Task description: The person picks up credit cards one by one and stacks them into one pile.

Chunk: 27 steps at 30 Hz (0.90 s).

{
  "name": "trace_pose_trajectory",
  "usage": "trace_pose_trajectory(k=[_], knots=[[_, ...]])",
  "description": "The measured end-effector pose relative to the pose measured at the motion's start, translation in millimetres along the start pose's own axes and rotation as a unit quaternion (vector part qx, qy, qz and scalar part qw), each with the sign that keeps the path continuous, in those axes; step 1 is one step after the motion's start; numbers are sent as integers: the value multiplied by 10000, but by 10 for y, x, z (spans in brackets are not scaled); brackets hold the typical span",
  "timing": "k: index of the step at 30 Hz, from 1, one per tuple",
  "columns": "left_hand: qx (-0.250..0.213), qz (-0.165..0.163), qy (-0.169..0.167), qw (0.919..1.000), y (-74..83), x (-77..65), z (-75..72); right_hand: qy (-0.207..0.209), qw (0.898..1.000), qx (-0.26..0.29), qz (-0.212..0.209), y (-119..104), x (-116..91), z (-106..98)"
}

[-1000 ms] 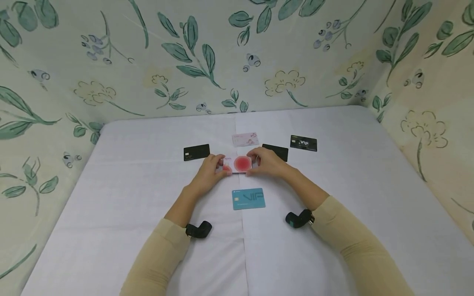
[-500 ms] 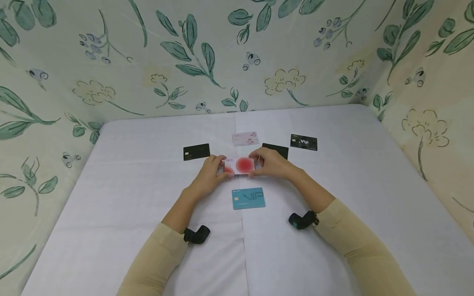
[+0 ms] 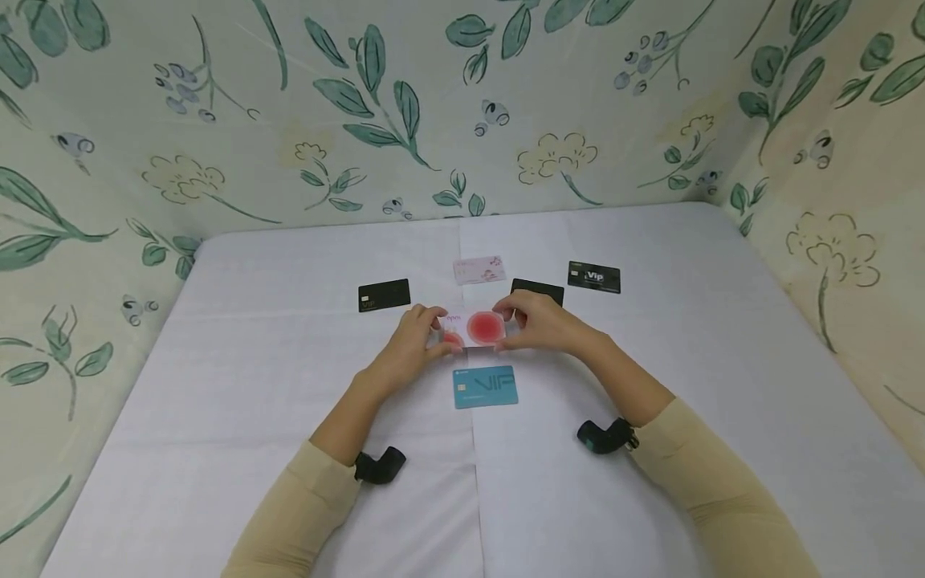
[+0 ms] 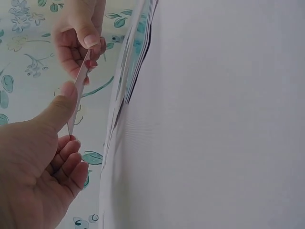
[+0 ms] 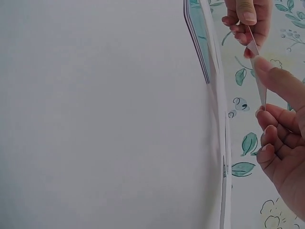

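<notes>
A white card with red circles [image 3: 485, 327] is held by both hands above the middle of the table. My left hand [image 3: 408, 341] pinches its left end between thumb and fingers. At the right end, my right hand [image 3: 543, 323] grips it the same way. Both wrist views show the card edge-on, raised off the tabletop, as a thin white strip [image 4: 80, 98] in the left one. A teal VIP card [image 3: 485, 388] lies flat just in front of it. Behind the right hand, a black card [image 3: 538, 289] is partly covered.
A pale pink card [image 3: 480, 270] lies at the back centre. One black VIP card [image 3: 384, 295] is to the left, another black Vip card [image 3: 594, 277] to the right. The white-covered table [image 3: 238, 385] meets leaf-patterned cloth walls [image 3: 433, 96].
Both hands have drawn the red-circled card slightly toward the body and to the right, closer to the teal card. The other cards stay where they were.
</notes>
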State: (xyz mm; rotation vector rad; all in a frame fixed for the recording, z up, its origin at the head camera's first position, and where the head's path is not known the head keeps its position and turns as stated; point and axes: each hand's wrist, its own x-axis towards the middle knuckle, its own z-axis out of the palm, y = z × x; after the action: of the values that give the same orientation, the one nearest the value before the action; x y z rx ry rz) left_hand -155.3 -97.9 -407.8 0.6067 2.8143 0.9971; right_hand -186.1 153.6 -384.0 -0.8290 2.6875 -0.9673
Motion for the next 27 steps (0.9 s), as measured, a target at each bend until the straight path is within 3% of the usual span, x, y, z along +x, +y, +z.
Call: trace_pose_trajectory(k=[8,14,27], knots=[[80,-27,-114,9999,103,-84,-10,-31,9999,167,8,-43,-133,-27],[218,10,-20,9998,191,-154,-27,-40,9997,231,-85,-58,-204,-16],[264,249,7,9993,240,-346,-13,-86,9991,390,-169,-145,-363,32]])
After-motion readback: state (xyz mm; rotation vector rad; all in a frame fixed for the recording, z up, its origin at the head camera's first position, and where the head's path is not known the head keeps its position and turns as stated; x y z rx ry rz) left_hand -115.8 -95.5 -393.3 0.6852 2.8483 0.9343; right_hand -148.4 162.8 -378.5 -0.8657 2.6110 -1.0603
